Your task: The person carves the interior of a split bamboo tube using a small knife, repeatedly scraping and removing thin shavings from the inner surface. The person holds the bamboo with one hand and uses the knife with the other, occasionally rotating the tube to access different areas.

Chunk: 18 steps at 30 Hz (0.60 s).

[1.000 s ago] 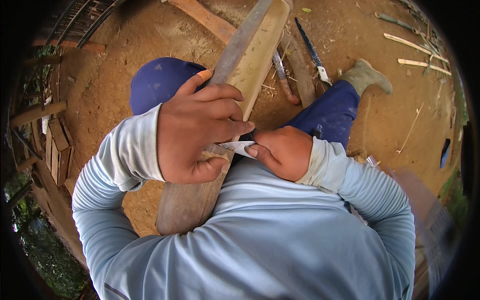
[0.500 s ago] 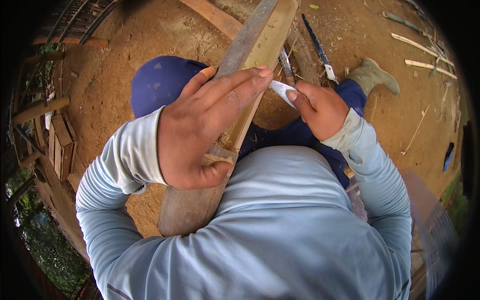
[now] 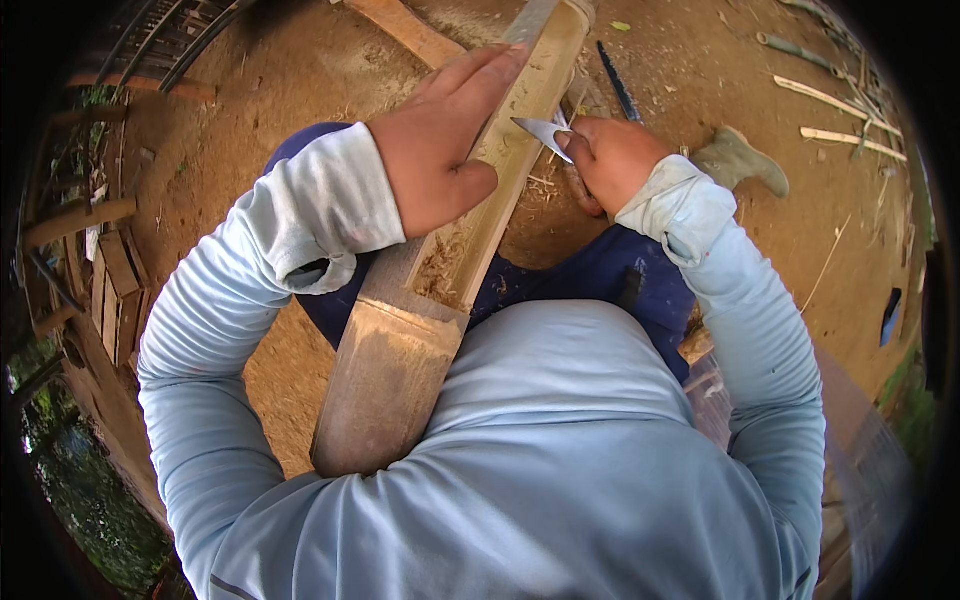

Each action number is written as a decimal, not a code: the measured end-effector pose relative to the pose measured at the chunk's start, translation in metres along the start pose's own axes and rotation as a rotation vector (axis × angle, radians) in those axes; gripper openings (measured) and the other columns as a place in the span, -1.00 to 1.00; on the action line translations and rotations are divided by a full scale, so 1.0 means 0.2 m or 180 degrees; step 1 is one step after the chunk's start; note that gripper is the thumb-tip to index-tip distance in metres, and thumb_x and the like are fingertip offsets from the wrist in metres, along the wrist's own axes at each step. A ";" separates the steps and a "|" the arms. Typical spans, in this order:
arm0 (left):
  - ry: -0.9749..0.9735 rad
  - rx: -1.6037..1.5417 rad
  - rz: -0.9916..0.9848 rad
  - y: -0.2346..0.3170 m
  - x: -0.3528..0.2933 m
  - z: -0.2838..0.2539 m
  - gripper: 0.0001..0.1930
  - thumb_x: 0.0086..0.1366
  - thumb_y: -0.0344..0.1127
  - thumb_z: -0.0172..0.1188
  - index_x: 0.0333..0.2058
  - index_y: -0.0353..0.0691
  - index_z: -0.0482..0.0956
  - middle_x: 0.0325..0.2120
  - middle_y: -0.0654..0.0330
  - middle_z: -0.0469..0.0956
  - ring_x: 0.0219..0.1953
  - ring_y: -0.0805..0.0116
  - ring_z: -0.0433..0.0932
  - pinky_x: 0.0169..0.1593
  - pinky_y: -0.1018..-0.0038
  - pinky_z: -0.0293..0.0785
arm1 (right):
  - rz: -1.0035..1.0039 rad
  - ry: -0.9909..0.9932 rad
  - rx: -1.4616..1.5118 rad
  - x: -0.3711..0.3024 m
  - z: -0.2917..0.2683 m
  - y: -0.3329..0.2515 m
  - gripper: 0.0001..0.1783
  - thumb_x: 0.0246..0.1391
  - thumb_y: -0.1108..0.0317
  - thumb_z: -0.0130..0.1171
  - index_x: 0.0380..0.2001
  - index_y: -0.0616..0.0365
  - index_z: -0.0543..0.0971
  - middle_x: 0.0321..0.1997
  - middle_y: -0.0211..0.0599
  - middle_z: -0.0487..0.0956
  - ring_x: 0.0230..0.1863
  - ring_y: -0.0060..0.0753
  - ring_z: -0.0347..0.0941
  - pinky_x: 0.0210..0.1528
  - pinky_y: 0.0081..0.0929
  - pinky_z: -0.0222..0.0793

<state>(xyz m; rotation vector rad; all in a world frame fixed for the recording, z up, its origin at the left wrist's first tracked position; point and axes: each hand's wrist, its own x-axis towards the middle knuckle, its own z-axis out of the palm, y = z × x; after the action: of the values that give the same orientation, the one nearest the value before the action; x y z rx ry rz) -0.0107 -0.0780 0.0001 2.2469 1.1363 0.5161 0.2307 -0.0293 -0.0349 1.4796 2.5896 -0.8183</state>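
Presently, one channelled bamboo length (image 3: 490,235), slanting from near left to far right, its near end against the person's shirt (image 3: 560,400). Hollow cream-coloured, outer face grey; one pale scraped band (image 3: 405,322) on the near section.

Hands, two. Left hand (image 3: 435,150): laid on the left rim, fingers straight and together, thumb apart; shifted farther along since half a second ago, when it covered much of the near section. Loose shavings (image 3: 445,268) at the near end of the hollow, formerly mostly behind that hand, now in plain view. Right hand (image 3: 618,162): closed around one knife (image 3: 545,133), blade pointing left; a second ago at the near end of the hollow, now well up toward the far part. Blade tip over or just beside the right rim; contact cannot be made out with certainty from above.

On the ground, far side: one saw (image 3: 617,82), dark blade showing, its pale handle now behind the right hand; one reddish plank (image 3: 408,28). To the right: one boot (image 3: 742,162), two pale strips (image 3: 838,104), one greenish pole (image 3: 800,53). To the left: one wooden crate (image 3: 118,300).
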 end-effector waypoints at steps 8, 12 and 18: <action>0.0138 0.0191 0.0160 -0.06 0.00 0.03 -0.21 -0.01 -0.45 0.11 0.31 -0.34 0.25 0.30 -0.15 0.25 0.42 -0.17 0.08 0.44 0.18 0.04 | -0.0075 -0.0455 -0.0047 -0.10 -0.02 -0.21 -0.55 0.38 0.13 -0.16 -0.28 0.24 0.62 -0.32 0.13 0.63 -0.21 0.23 0.56 -0.06 0.01 0.44; -0.0480 0.0815 0.0488 0.02 0.00 -0.01 -0.30 -0.12 -0.39 0.14 0.15 -0.32 0.47 0.19 -0.04 0.40 0.42 -0.15 0.09 0.41 -0.07 0.03 | -0.0041 -0.0465 -0.0133 -0.14 -0.02 -0.23 -0.56 0.37 0.14 -0.15 -0.27 0.25 0.62 -0.32 0.12 0.64 -0.22 0.22 0.57 -0.09 0.01 0.46; -0.0741 0.0978 0.0618 0.09 -0.07 -0.04 -0.25 -0.25 -0.28 0.20 0.08 -0.32 0.54 0.04 0.01 0.50 0.42 -0.12 0.11 0.37 -0.26 0.02 | -0.0175 -0.0453 -0.0104 -0.15 0.01 -0.21 -0.56 0.37 0.14 -0.15 -0.29 0.25 0.61 -0.34 0.11 0.64 -0.24 0.22 0.58 -0.12 0.01 0.48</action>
<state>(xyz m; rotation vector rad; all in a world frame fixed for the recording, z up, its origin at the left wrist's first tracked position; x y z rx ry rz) -0.0128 -0.0956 0.0172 2.6180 0.9348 0.1521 0.2122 -0.0707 -0.0103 1.2967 2.5365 -0.8493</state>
